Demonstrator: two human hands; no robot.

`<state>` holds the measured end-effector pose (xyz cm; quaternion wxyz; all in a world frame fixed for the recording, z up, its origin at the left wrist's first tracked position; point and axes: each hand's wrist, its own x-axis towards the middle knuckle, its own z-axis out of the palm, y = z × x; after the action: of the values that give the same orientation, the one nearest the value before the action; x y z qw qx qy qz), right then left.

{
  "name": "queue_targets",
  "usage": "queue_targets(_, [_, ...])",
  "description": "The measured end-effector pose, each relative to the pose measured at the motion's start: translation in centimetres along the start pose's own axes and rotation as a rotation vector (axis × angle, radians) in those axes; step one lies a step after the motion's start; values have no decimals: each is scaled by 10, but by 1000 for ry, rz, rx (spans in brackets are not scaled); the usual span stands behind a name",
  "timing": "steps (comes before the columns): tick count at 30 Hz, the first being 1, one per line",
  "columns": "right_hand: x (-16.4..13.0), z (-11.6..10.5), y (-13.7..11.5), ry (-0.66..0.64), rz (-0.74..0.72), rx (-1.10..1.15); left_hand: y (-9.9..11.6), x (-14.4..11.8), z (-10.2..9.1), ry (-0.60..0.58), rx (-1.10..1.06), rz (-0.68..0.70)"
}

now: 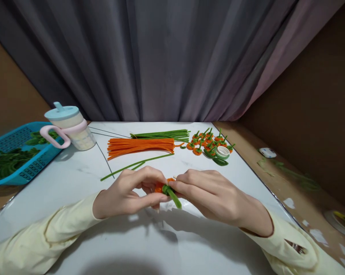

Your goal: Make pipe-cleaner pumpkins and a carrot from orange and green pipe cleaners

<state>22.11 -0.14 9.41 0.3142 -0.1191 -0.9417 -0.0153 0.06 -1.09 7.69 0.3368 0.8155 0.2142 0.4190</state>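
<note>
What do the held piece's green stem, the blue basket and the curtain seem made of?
Green stem: probably chenille wire, matte; its surface looks fuzzy.
Blue basket: likely plastic, smooth; evenly perforated wall.
Curtain: apparently fabric, matte, hanging in soft folds.

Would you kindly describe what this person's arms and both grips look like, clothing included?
Both arms wear long, loose, pale cream-yellow sleeves reaching the wrists. The left sleeve looks plain; the right sleeve shows a small dark brown patch with pale marks, too small to read. The left grip and right grip are ungloved.
</note>
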Motion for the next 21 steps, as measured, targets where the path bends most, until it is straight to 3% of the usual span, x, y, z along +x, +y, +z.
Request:
queue_targets(7, [0,-1,-1,23,-16,-19,1,1,1,34,5,76])
queue_targets(21, [1,-6,-3,-1,-68,-72,5,-2,4,54,-135,-103])
